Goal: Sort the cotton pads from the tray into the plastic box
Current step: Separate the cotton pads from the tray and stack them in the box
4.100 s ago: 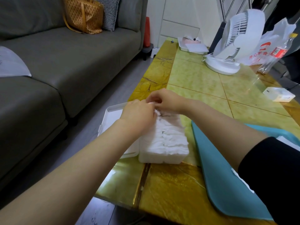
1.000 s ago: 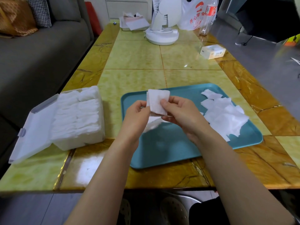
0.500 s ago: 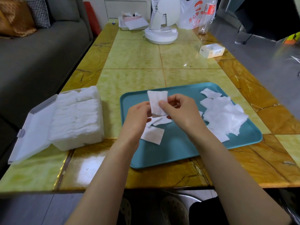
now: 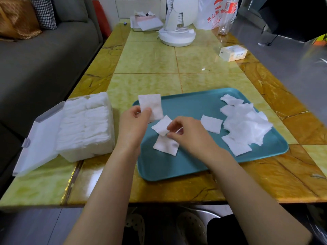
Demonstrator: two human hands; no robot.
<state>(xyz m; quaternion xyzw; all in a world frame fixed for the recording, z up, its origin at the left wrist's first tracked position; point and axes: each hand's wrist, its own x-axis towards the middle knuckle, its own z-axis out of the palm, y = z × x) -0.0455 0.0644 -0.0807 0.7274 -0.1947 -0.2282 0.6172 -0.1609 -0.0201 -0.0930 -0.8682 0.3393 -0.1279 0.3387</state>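
From the head camera: the left hand (image 4: 133, 124) is up over the teal tray's (image 4: 194, 165) ten o'clock corner, thumb and curled fingers pinching one square cotton pad (image 4: 152, 106) by its lower edge, so the pad stands upright above the knuckles. The right hand (image 4: 187, 133) is low over the tray, thumb and forefinger closed on the edge of a second pad (image 4: 161, 127), with the other fingers loosely curled. That pad lies tilted, overlapping a third pad (image 4: 165, 145) flat on the tray just at its six o'clock. A lone pad (image 4: 211, 123) sits at three o'clock of the right hand, and beyond it a loose heap of pads (image 4: 246, 126) fills the tray's three o'clock side. The plastic box (image 4: 85, 124) stands on the tabletop (image 4: 146, 59) at nine o'clock of the tray, just beside it, packed with white pads in rows. Its clear lid (image 4: 38, 140) is swung open toward the grey sofa (image 4: 44, 53). At the table's twelve o'clock end are a white fan (image 4: 177, 23), a printed plastic bag (image 4: 212, 13) and a clear bottle (image 4: 228, 15), with a small tissue carton (image 4: 232, 53) at two o'clock.
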